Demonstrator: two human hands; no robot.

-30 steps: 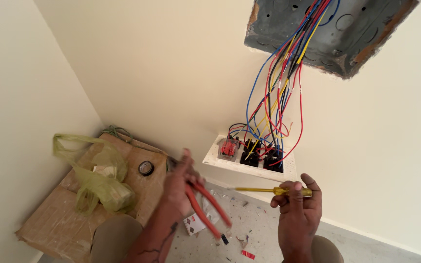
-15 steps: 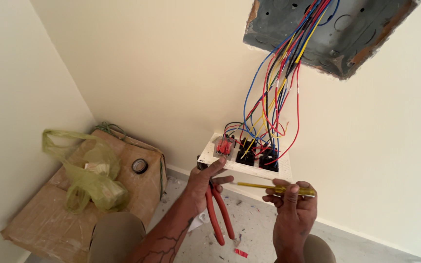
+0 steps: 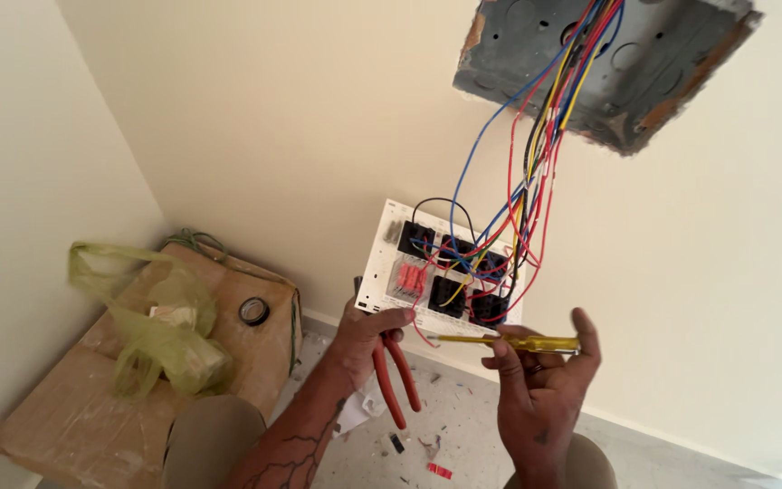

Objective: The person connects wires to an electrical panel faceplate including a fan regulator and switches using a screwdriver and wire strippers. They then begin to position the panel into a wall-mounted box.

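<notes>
Switch plate, white and turned back-side out, hangs just below the grey metal wall box on a bundle of red, blue, yellow and black wires that run from the box down into the black modules on its rear. The left hand grips the plate's lower left corner and at the same time has a pair of red-handled pliers clenched against the palm, handles pointing down. The right hand pinches a yellow-handled screwdriver between thumb and fingers, its thin shaft pointing left toward the plate's lower edge. The plate looks light and stiff, a thin plastic panel that would likely flex or crack if bent, so the bare edge or corner is the sound place to hold it; the wires seem springy and would tug it back toward the box, and their terminals look delicate. The screwdriver handle appears smooth and slim, best held near its middle. Around all this are plain cream walls meeting in a corner, and a grey floor scattered with small offcuts. To the left a paint-spattered cardboard box carries a crumpled green plastic bag and a roll of black tape.
</notes>
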